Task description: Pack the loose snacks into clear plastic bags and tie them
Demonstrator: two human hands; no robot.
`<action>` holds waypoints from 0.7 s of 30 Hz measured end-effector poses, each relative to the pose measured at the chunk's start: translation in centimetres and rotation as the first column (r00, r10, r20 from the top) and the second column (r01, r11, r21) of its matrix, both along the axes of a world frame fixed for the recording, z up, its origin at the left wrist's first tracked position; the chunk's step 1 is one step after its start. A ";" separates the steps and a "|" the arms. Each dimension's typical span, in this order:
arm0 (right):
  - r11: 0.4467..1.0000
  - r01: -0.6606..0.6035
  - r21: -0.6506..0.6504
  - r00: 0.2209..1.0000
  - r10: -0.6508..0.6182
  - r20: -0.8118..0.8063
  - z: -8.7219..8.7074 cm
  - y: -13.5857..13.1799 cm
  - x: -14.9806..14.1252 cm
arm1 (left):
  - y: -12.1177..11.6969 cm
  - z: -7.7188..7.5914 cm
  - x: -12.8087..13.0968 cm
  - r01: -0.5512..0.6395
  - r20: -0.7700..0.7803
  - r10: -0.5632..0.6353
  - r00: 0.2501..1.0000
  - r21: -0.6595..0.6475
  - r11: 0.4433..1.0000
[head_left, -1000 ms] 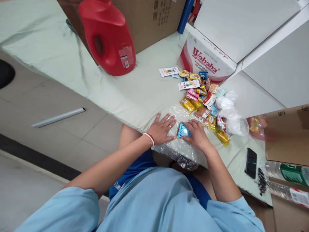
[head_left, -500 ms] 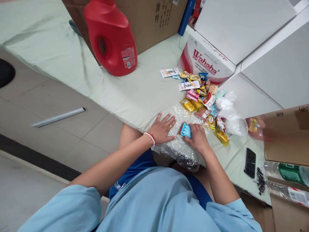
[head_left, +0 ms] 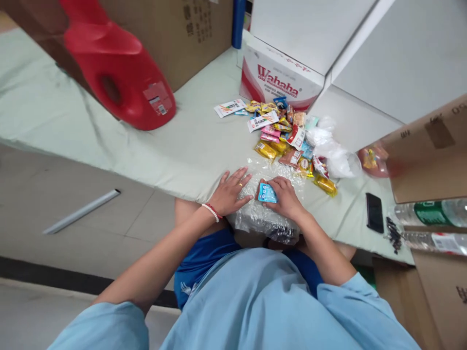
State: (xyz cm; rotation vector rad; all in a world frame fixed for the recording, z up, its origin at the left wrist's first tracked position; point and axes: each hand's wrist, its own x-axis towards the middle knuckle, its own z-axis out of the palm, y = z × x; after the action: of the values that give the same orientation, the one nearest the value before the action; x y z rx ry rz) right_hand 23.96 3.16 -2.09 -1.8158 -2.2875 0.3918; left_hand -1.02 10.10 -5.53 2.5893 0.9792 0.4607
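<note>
My left hand [head_left: 229,192] lies flat with fingers spread on a clear plastic bag [head_left: 260,218] at the table's near edge. My right hand [head_left: 285,197] is closed on a small blue snack packet [head_left: 266,193] that rests on the same bag. Just beyond my hands lies a heap of several colourful snack packets [head_left: 282,138] on the pale green tablecloth [head_left: 189,141].
A red detergent jug [head_left: 116,73] stands at the back left before a brown carton [head_left: 182,34]. A red-and-white Wahaha box [head_left: 279,80] sits behind the snacks. Crumpled clear bags [head_left: 333,153], a black phone [head_left: 374,211], water bottles [head_left: 430,214] and a brown box [head_left: 426,150] lie to the right.
The view has swung, shifting everything left. My right hand has kept the blue packet on the plastic bag, nudging it slightly; my left hand stays flat on the bag.
</note>
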 end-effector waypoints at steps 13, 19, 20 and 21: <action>0.998 0.037 -0.045 0.990 -0.043 -0.134 -0.4 -0.8 0.7 | 0.1 0.1 -4.9 -0.219 0.207 0.194 0.959 0.103 0.970; 0.977 -0.032 0.213 0.964 0.086 -0.252 3.0 -6.4 2.1 | -3.3 1.2 -6.2 0.281 -0.072 -0.274 0.959 0.148 0.948; 0.974 -0.082 0.210 0.958 0.134 -0.253 3.0 -7.9 2.4 | -3.6 0.9 -6.3 0.320 -0.122 -0.306 0.944 0.112 0.941; 0.970 -0.145 0.195 0.952 0.190 -0.239 2.7 -9.5 2.7 | -3.8 0.6 -6.4 0.328 -0.151 -0.314 0.937 0.077 0.942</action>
State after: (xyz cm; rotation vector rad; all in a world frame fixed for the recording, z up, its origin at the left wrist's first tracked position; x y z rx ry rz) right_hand 26.69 -6.35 0.59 -1.4026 -2.2231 0.4102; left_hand -7.46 6.30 -4.92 2.8326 0.5637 0.2537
